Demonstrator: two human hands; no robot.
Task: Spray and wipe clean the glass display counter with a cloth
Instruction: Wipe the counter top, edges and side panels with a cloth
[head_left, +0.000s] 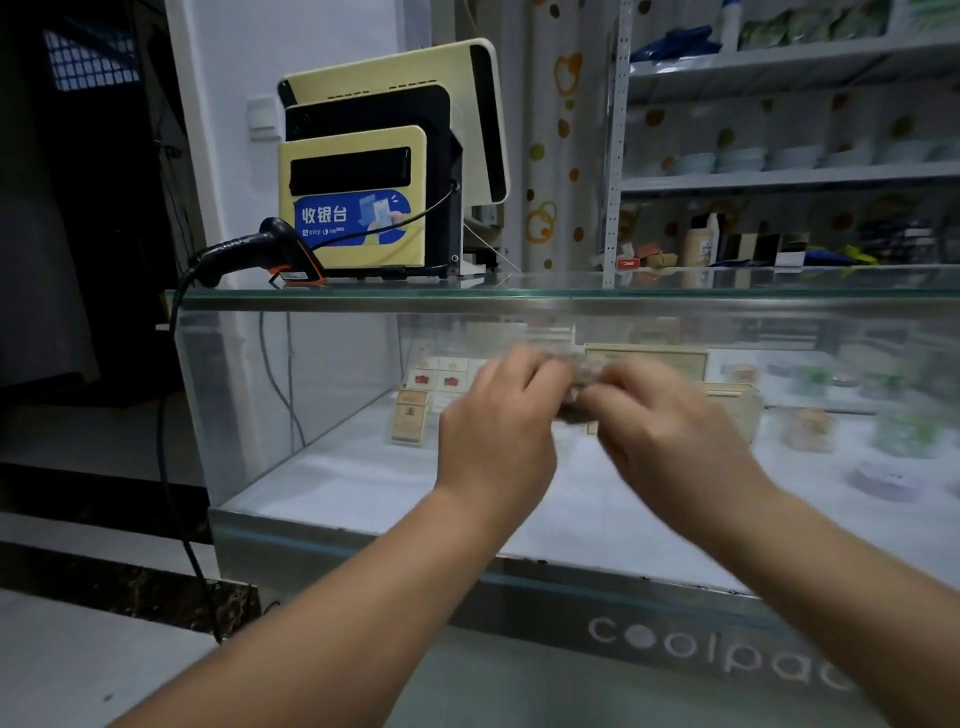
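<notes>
The glass display counter (291, 415) fills the middle of the head view, with a glass top and a clear front pane. Both my hands are raised in front of that pane, close together and blurred. My left hand (498, 421) and my right hand (660, 421) each pinch a small greyish bunched cloth (584, 382) held between them. Most of the cloth is hidden by my fingers. No spray bottle is in view.
On the counter top at the left stand a yellow cash register (379, 171) and a black barcode scanner (249, 252) whose cable (166, 441) hangs down the counter's left side. Small boxes (413, 415) and jars lie inside the case. Stocked shelves (789, 171) stand behind.
</notes>
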